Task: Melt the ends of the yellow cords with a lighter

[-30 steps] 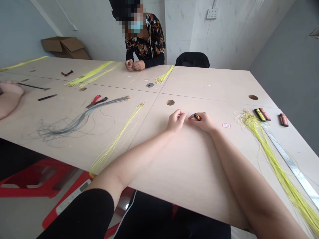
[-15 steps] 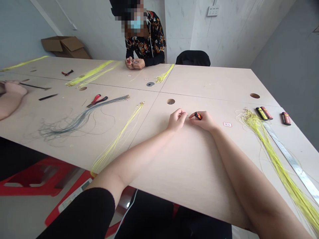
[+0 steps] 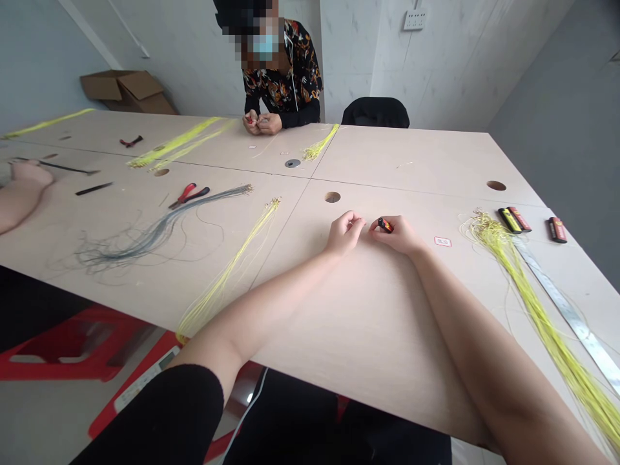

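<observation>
I note the wooden surface [image 3: 358,329], with a yellow strand bundle [image 3: 541,325] at right. My left hand [image 3: 345,234] has fingers pinched narrow, contents indeterminable. Just beside it, my right hand's [image 3: 401,237] fingers grip a black-and-red lighter [image 3: 385,225].

Left hand [image 3: 345,232] and right hand [image 3: 394,234] close together, fingers curled.

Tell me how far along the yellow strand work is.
Probably partway. The smaller yellow bundle at left looks finished and set aside. The right hand holds a black lighter-like item; the left hand is pinched, its contents too small to tell. The larger yellow bundle at right may be what remains.
</observation>
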